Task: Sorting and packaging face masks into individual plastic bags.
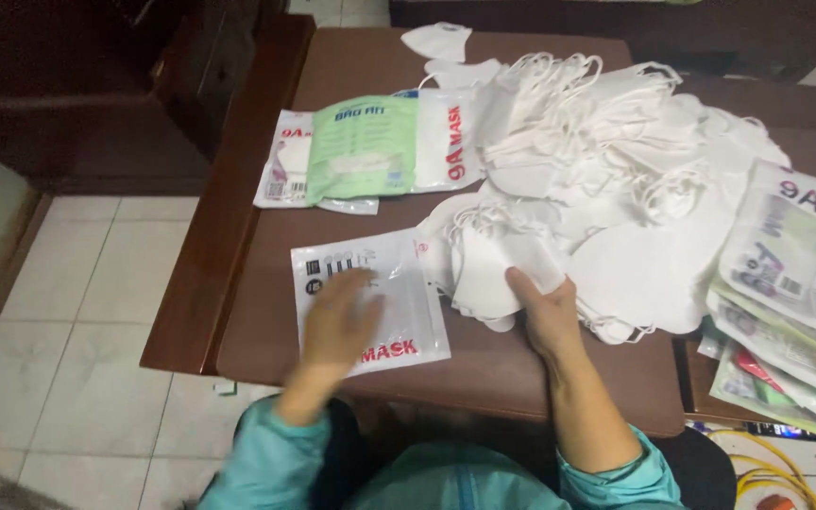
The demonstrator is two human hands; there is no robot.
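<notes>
- White folded face masks (pixel 484 269) lie at the near edge of a big loose heap of masks (pixel 616 161) on the brown desk (pixel 266 312); the right hand (pixel 545 307) rests on this small stack, thumb on top and fingers curled around its near edge, pinching it
- Clear flat packaging pouch (pixel 370 302) lies just left of the stack, flat on the desk; the left hand (pixel 337 326) presses down on it, blurred, fingers spread and holding nothing
- Soft, thin and very light, the masks would likely flop and slide apart; taking them by the folded edge, several at once, seems the surest hold; the ear loops tangle easily
- Slick plastic, the pouch probably slips on the desk; its open end is the place to grip, though which end is open I cannot tell
- Filled mask packets (pixel 370 146) sit further back; printed empty pouches (pixel 786 302) pile at the right edge
</notes>
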